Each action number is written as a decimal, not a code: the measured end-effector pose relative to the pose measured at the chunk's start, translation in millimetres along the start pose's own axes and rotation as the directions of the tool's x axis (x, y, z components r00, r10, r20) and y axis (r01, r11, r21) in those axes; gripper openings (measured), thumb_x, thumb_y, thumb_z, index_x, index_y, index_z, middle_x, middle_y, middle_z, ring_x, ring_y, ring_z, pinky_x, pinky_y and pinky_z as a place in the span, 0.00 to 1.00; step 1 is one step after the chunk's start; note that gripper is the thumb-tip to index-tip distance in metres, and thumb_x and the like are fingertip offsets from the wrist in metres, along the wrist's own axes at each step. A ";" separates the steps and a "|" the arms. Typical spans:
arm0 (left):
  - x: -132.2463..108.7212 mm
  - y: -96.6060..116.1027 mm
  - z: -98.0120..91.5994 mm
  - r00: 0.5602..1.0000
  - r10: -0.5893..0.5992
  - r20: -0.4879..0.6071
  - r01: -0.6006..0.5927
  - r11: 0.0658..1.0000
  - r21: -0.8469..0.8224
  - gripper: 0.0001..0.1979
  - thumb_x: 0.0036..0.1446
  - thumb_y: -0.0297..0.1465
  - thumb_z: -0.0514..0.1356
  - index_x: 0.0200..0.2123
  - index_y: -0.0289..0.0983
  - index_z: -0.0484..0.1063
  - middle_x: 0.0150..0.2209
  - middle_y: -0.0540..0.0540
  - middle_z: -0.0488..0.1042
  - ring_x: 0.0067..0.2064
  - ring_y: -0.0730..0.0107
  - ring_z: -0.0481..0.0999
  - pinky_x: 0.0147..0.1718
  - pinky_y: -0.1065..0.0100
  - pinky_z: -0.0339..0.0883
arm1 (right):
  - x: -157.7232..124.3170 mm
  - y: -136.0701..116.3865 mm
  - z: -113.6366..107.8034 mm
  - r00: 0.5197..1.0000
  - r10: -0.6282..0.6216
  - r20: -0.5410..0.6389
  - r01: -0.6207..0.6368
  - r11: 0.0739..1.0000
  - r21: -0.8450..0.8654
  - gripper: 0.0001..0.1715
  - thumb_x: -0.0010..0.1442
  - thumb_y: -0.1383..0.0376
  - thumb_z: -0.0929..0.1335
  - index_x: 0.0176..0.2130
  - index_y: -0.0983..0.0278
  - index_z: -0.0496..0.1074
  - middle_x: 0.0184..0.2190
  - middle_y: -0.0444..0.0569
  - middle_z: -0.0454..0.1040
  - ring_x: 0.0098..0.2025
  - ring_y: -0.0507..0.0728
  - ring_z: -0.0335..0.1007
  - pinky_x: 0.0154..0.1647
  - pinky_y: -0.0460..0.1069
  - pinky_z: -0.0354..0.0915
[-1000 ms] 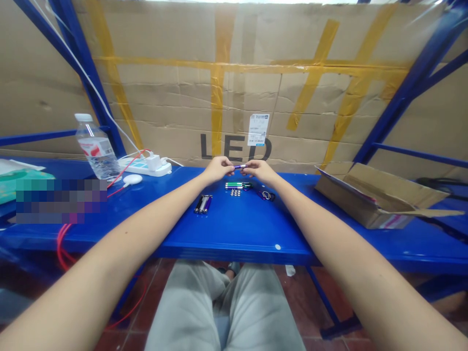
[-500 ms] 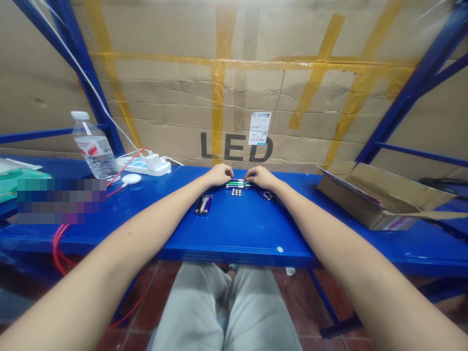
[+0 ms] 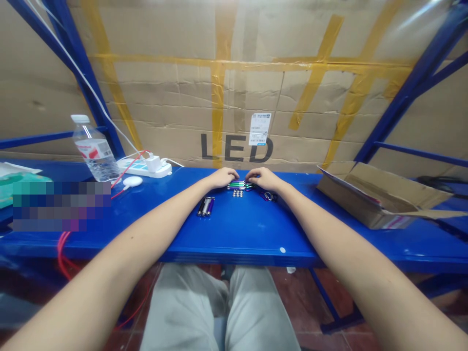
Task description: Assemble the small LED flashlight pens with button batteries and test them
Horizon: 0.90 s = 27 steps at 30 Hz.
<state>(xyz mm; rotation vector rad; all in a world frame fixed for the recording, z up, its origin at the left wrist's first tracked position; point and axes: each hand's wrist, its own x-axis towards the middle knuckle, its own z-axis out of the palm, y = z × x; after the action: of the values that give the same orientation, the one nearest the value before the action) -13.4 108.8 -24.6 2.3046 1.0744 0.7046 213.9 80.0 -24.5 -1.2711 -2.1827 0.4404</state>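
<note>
Near the back of the blue table, a row of slim shiny metal tubes [image 3: 237, 185], green, silver and purple, lies crosswise between my hands. My left hand [image 3: 221, 178] has its fingers curled against the tubes' left end. At the right end, my right hand [image 3: 263, 179] is bent with thumb and fingers pressed close to them. Small round silver pieces [image 3: 237, 193] sit grouped just in front. Beside my left forearm is a second group of tubes [image 3: 205, 207], black, silver and purple. A small metal clip [image 3: 269, 196] lies by my right wrist. The fingertips are partly hidden.
An open cardboard box [image 3: 380, 200] stands at the right. To the left are a water bottle [image 3: 95, 151], a white power strip [image 3: 146, 166], a round white charger [image 3: 132, 182] and red cable [image 3: 64, 251]. A large cardboard sheet [image 3: 175, 107] backs the table [image 3: 237, 234].
My left hand has shifted slightly right, its fingers reaching further over the tubes' end. My right hand stays at the other end. The view has moved a little.
</note>
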 end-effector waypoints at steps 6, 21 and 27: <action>-3.1 4.6 3.4 0.999 -0.042 0.029 0.044 0.998 -0.044 0.18 0.61 0.30 0.51 0.48 0.37 0.77 0.51 0.43 0.79 0.54 0.62 0.76 0.54 0.66 0.65 | -2.3 -9.6 1.6 1.000 0.020 -0.008 -0.020 0.999 0.046 0.18 0.60 0.75 0.64 0.44 0.65 0.80 0.43 0.51 0.82 0.46 0.56 0.77 0.53 0.51 0.69; -81.5 46.3 -76.4 0.937 -0.021 0.348 -0.081 0.958 0.274 0.09 0.49 0.27 0.60 0.32 0.41 0.79 0.34 0.49 0.81 0.34 0.68 0.76 0.33 0.72 0.62 | -21.4 -31.9 -9.6 0.991 -0.059 -0.117 0.056 0.998 -0.025 0.17 0.63 0.71 0.63 0.45 0.63 0.79 0.45 0.51 0.81 0.48 0.59 0.75 0.53 0.53 0.67; -84.5 39.6 -68.8 0.940 -0.054 0.335 -0.025 0.974 0.227 0.08 0.46 0.28 0.63 0.31 0.41 0.81 0.32 0.50 0.81 0.33 0.68 0.76 0.33 0.72 0.62 | -35.1 -80.4 -2.1 0.980 -0.198 -0.005 0.198 0.979 -0.041 0.17 0.59 0.74 0.62 0.38 0.63 0.80 0.37 0.47 0.81 0.39 0.56 0.75 0.44 0.49 0.67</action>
<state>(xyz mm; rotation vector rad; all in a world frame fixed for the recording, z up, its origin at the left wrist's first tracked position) -82.6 34.1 30.8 2.4874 1.0503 0.1666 173.9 9.8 9.6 -1.0595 -2.2926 0.3110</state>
